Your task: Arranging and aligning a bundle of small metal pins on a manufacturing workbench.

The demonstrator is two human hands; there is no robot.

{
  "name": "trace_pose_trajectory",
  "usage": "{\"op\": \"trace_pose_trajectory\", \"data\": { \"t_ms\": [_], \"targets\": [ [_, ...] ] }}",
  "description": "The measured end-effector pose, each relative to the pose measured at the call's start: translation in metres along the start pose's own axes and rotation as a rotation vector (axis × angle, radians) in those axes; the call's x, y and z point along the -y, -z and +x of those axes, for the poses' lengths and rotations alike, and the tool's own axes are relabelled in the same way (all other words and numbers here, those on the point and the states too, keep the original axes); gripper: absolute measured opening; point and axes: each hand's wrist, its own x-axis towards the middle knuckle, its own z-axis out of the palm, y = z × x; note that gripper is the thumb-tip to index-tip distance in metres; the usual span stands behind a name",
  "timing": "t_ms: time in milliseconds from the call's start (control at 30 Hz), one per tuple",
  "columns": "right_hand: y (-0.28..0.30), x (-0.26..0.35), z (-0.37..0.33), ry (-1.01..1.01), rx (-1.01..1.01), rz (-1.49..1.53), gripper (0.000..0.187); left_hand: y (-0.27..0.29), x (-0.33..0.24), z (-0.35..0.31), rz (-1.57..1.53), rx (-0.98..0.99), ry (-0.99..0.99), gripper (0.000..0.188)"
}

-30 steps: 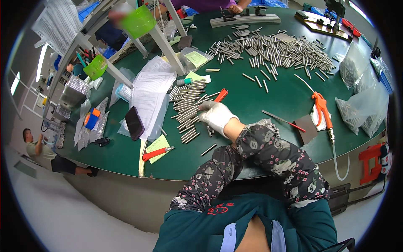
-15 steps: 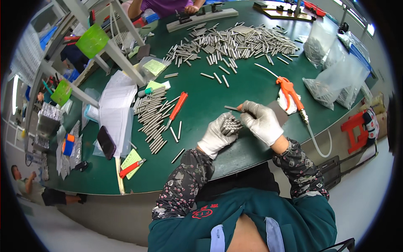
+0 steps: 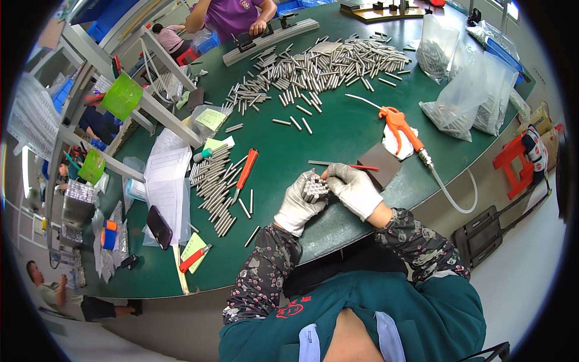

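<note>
My gloved left hand (image 3: 298, 205) is wrapped round a tight bundle of short metal pins (image 3: 315, 188), their round ends facing up. Close against the bundle's right side is my gloved right hand (image 3: 354, 192), thumb and finger pinched, one fingertip bare. Whatever sits in that pinch, if anything, is too small to make out. Behind the right hand lies a thin tool with a red handle (image 3: 367, 168) and a flat grey blade, partly covered by the fingers. Left of my hands, rows of similar pins (image 3: 214, 193) lie beside an orange-red utility knife (image 3: 247, 169).
A large heap of pins (image 3: 325, 66) spreads across the far green table (image 3: 338, 136). To the right are an orange air blow gun (image 3: 401, 128), a dark flat plate (image 3: 381, 161) and bags of pins (image 3: 452, 108). A phone (image 3: 159, 227) lies left. A co-worker's hand (image 3: 258, 27) is by a metal rail.
The view has shifted, so the table contents sit slightly differently. My right hand has moved left and down to the bundle, uncovering the red handle behind it. My left hand still grips the pins.
</note>
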Motion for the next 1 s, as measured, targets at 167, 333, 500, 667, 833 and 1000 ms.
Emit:
{"op": "trace_pose_trajectory", "data": {
  "t_ms": [167,333,500,667,833,1000],
  "targets": [
    [-0.001,-0.001,0.0,0.065,-0.04,-0.068,0.011,0.003,0.002,0.001,-0.009,0.0,0.029,0.066],
    [-0.003,-0.003,0.002,0.075,-0.058,-0.083,0.011,0.002,0.0,0.002,0.068,-0.019,0.015,0.067],
    [-0.005,-0.008,0.004,0.077,-0.091,-0.093,0.011,0.005,0.004,0.003,0.089,0.0,0.0,0.069],
    [0.012,0.005,0.0,0.082,-0.107,-0.184,0.014,0.002,0.001,0.0,0.072,0.014,-0.009,0.067],
    [0.032,0.007,-0.005,0.109,-0.174,-0.308,0.014,-0.004,-0.003,-0.001,-0.022,0.019,0.038,0.066],
    [0.036,0.008,-0.01,0.134,-0.131,-0.327,0.013,-0.001,0.005,-0.003,0.16,0.057,-0.099,0.062]
  ]
}}
